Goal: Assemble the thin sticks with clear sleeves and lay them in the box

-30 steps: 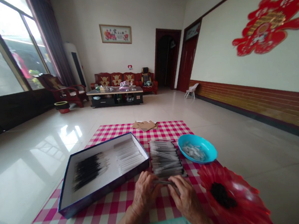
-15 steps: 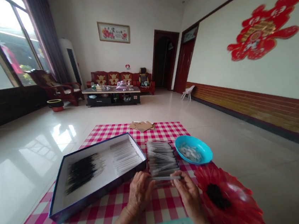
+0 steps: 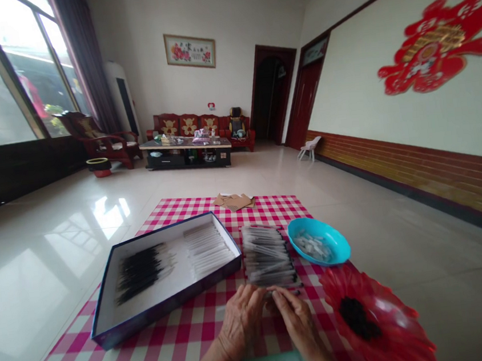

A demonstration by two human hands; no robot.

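Observation:
My left hand (image 3: pixel 241 321) and my right hand (image 3: pixel 296 319) are close together over the pink checked cloth (image 3: pixel 172 343), just in front of a stack of clear pen tubes (image 3: pixel 267 256). Both hands have their fingers pinched at the near end of the stack, seemingly on a thin tube between them that is too small to make out. To the left lies a blue-edged shallow box (image 3: pixel 164 269) with dark refills and clear tubes in rows. A blue bowl (image 3: pixel 318 242) of small white pieces stands right of the stack.
A red flower-shaped tray (image 3: pixel 378 318) with a dark pile sits at the near right. Cardboard scraps (image 3: pixel 234 202) lie at the cloth's far edge. Glossy tiled floor surrounds the cloth. A coffee table (image 3: pixel 186 152), sofa and armchair stand far back.
My hands have drawn closer together near the stack's front edge; half a second ago they held a tube stretched between them. The view shifted slightly.

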